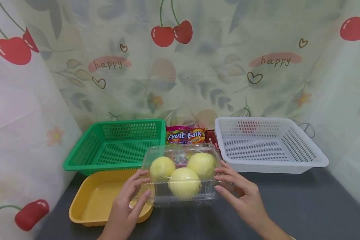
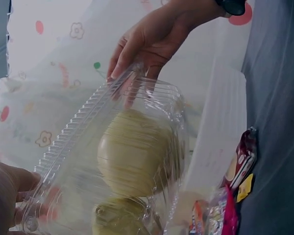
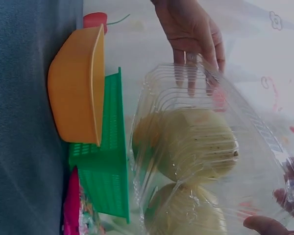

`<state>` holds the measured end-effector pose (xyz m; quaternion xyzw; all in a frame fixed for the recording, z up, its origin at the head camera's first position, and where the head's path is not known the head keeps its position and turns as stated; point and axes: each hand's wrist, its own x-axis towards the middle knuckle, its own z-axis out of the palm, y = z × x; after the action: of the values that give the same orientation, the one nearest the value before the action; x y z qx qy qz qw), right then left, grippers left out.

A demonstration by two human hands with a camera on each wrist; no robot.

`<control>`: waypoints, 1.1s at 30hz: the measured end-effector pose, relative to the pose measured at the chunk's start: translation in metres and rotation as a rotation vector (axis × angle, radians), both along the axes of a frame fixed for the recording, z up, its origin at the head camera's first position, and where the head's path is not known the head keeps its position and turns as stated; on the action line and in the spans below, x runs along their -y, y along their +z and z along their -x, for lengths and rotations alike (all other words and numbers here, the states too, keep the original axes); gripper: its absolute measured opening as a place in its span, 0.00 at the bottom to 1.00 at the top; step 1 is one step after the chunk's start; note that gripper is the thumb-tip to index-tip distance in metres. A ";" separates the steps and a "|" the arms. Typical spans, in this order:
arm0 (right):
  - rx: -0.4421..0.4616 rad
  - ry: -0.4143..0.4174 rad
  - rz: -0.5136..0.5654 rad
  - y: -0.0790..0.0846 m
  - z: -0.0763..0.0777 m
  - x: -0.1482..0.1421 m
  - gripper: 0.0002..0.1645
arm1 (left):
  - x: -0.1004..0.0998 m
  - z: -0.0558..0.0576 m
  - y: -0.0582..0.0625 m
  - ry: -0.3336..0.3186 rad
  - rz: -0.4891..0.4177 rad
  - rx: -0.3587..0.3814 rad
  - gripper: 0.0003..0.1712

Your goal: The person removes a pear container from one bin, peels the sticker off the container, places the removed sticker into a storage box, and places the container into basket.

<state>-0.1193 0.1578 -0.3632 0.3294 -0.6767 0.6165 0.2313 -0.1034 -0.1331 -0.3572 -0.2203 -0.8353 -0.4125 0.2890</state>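
Observation:
A clear plastic clamshell box is held up over the table, with three round pale-yellow fruits inside it. My left hand grips its left end, thumb at the front and fingers along the side. At the opposite end my right hand holds the box the same way. The left wrist view shows the right hand pinching the ridged rim. In the right wrist view, the left hand has its fingertips against the box's end wall. The lid sits over the fruits.
Behind on the left stands a green basket, with a yellow tray in front of it. A white basket stands at the right. Between the baskets lie a candy bag and a dark red packet.

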 end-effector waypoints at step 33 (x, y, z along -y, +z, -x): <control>0.045 -0.051 -0.104 0.019 0.072 0.064 0.13 | 0.042 0.053 0.012 0.124 -0.200 -0.033 0.13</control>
<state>-0.1909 0.0940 -0.3438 0.3099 -0.7210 0.5816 0.2143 -0.1564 -0.1754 -0.3451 -0.1449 -0.7970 -0.4715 0.3484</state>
